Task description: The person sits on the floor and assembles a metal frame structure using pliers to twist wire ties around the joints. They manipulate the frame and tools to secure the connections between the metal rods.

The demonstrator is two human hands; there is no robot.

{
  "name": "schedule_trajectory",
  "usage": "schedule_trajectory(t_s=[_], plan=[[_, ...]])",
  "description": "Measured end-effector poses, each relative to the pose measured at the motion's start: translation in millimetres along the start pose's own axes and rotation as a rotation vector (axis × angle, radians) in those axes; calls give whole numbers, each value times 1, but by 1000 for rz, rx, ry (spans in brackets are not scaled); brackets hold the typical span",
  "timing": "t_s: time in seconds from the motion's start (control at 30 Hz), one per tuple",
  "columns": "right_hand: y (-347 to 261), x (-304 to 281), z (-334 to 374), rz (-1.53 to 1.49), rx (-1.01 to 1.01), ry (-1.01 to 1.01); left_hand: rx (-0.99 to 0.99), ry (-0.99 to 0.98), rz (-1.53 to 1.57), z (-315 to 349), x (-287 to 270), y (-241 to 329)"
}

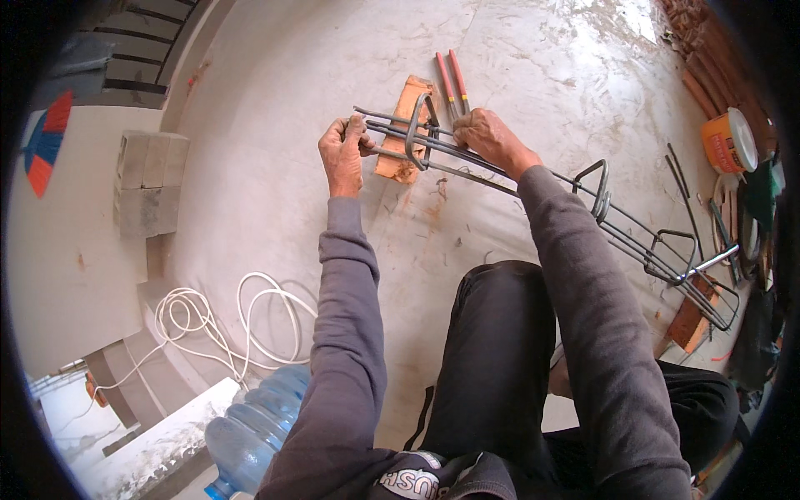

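A long rebar cage (602, 205) of thin steel bars and bent stirrups runs from the upper middle to the right. My left hand (342, 157) closes at its left end, thumb and fingers pinched round a bar end. Farther along, past the first stirrup (412, 133), my right hand (492, 138) is closed on the bars, its fingertips partly hidden. Under the left end lies a wooden block (395, 167). Pincers with red handles (447, 79) lie on the floor just beyond my right hand, their jaws hidden by it.
Another block (693, 321) sits under the cage's right end. An orange and white bucket (730, 140) stands at the right, with loose bars (685, 187) nearby. At left are grey blocks (150, 183), a coiled white cable (187, 312) and a blue water bottle (254, 425).
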State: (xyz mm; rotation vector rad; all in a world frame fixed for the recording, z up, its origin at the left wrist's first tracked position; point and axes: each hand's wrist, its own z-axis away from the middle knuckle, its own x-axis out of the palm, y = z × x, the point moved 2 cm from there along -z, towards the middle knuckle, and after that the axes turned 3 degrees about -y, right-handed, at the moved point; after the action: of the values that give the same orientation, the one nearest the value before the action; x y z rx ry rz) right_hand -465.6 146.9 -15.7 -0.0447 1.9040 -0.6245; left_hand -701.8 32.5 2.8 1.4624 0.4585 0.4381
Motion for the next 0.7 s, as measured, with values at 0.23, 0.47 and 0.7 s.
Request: schedule_trajectory(t_s=[0.23,0.47,0.7], plan=[[-3,-2,-1,66,-2,-15,60,132,105,1,10,-7],[-2,-1,0,-38,18,14,-258,486,440,-3,31,8],[-2,-4,-2,56,19,-23,-254,483,460,-9,25,0]])
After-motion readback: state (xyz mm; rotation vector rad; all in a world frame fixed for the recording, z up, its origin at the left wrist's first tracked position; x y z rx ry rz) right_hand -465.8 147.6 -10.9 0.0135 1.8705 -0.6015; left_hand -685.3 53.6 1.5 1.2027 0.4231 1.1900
